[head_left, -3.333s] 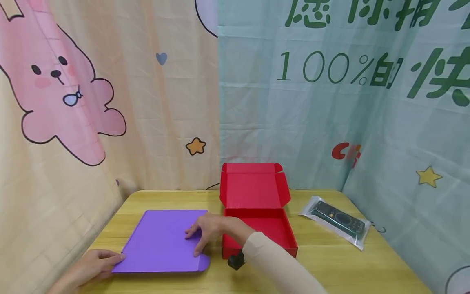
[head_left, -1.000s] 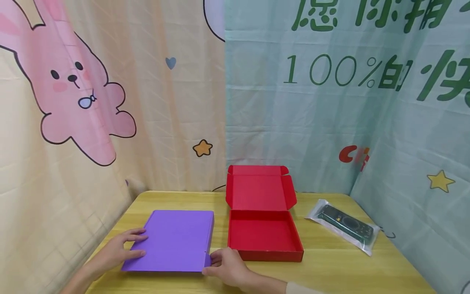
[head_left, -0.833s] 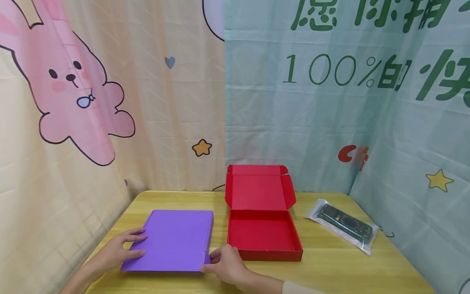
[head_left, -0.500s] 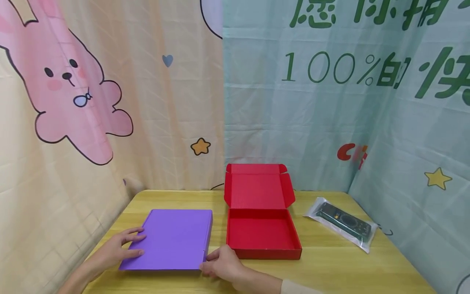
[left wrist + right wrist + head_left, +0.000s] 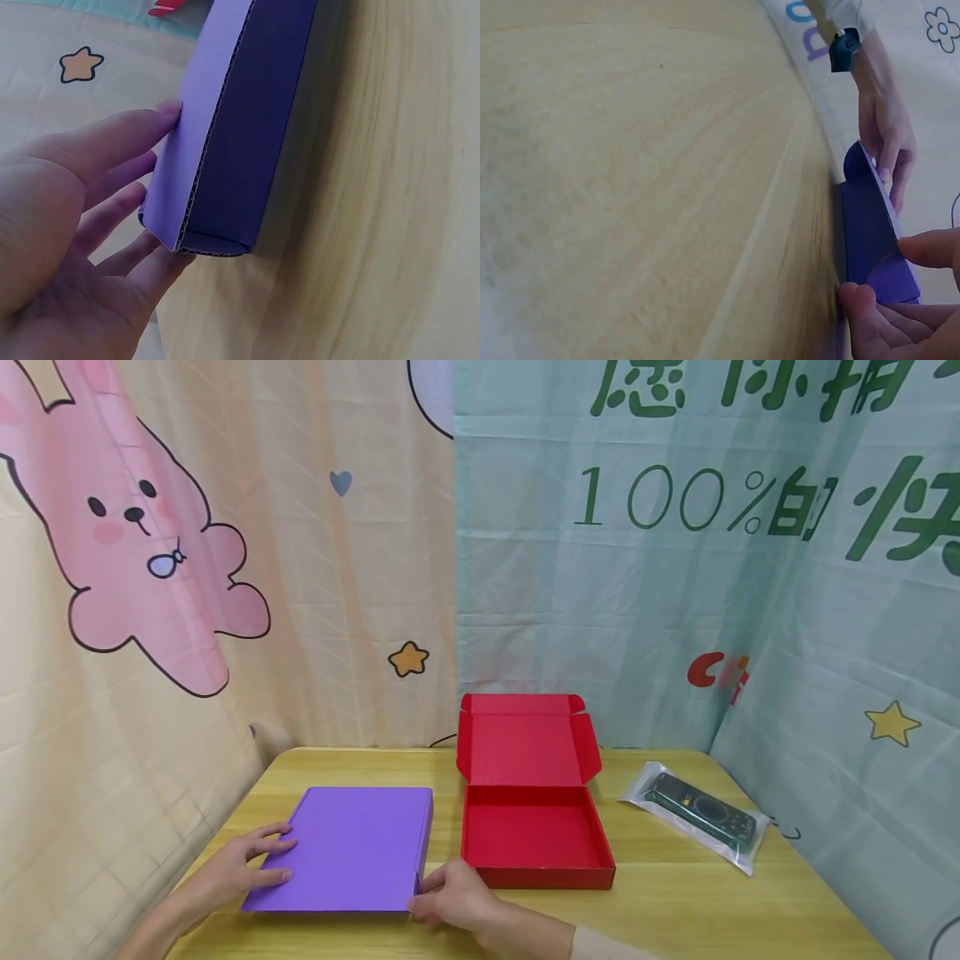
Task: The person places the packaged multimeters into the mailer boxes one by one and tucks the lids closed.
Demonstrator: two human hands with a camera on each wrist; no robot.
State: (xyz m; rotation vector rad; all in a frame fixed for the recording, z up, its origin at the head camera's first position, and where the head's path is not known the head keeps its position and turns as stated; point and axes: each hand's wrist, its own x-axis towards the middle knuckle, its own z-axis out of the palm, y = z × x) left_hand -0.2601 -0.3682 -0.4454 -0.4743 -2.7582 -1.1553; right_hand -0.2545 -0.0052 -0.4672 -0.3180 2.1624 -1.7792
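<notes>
In the head view a flat purple cardboard box point(image 5: 345, 847) lies on the left of the table, its lid down. My left hand point(image 5: 238, 870) holds its left edge, thumb and fingertips on the lid. Seen from the left wrist, the front side of the box point(image 5: 251, 135) is an open dark gap under the lid's edge. My right hand point(image 5: 459, 900) pinches the front right corner. In the right wrist view, its thumb and fingers point(image 5: 930, 247) sit at a small folded flap point(image 5: 891, 276) there.
A red cardboard box point(image 5: 536, 839) stands with its lid raised, close behind my right hand. Farther right lies a black multimeter-like device point(image 5: 699, 810) in a clear plastic bag. Printed curtains point(image 5: 337, 610) hang behind the wooden table point(image 5: 675, 910).
My right hand has gone from the lid top to the front right corner, where a protruding flap has folded inward. The left hand has slid back along the left edge.
</notes>
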